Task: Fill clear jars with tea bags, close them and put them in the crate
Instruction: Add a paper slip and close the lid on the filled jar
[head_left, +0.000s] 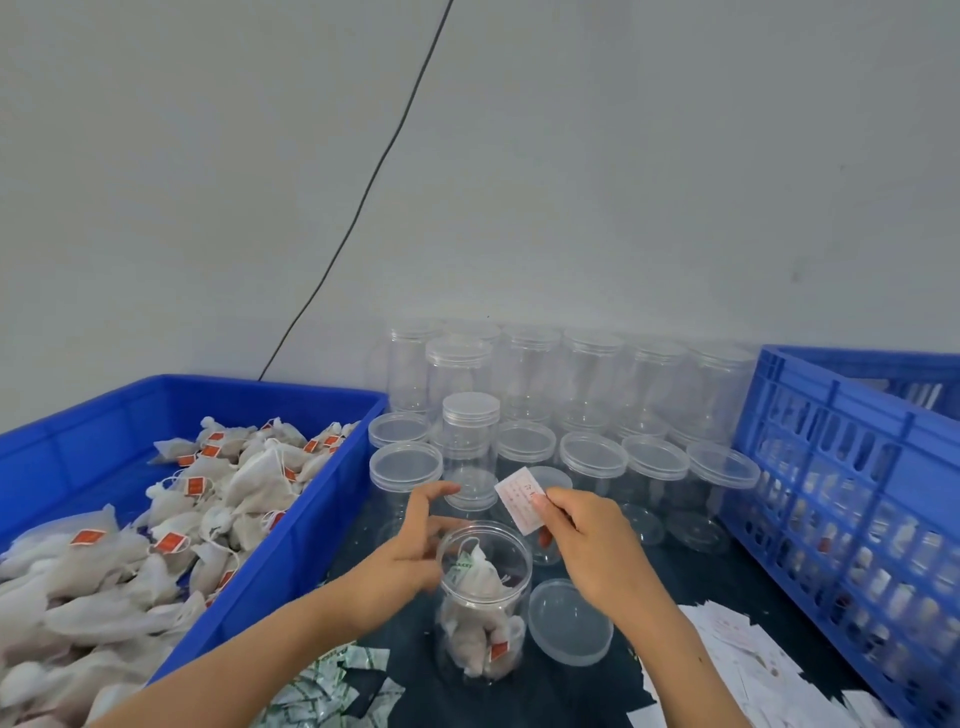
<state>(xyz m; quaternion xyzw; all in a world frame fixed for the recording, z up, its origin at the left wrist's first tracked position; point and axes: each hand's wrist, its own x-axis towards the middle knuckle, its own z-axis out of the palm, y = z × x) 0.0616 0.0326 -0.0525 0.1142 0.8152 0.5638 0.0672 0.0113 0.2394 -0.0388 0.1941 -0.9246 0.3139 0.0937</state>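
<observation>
An open clear jar (483, 603) stands on the dark table in front of me, holding several tea bags and a small green-printed sachet. Its clear lid (569, 621) lies flat just to its right. My left hand (410, 551) hovers at the jar's left rim with fingers loosely spread, holding nothing. My right hand (587, 540) pinches a small white paper slip (522, 499) above and behind the jar's mouth. A blue bin (291, 540) on the left is heaped with tea bags (130, 561) with orange tags. The blue slatted crate (841, 467) on the right holds filled jars.
Several empty lidded jars (592, 457) stand in rows against the white wall behind the open jar. Green-printed sachets (332, 686) lie at the front edge. White paper slips (748, 654) are piled at the front right. A black cable (363, 197) runs down the wall.
</observation>
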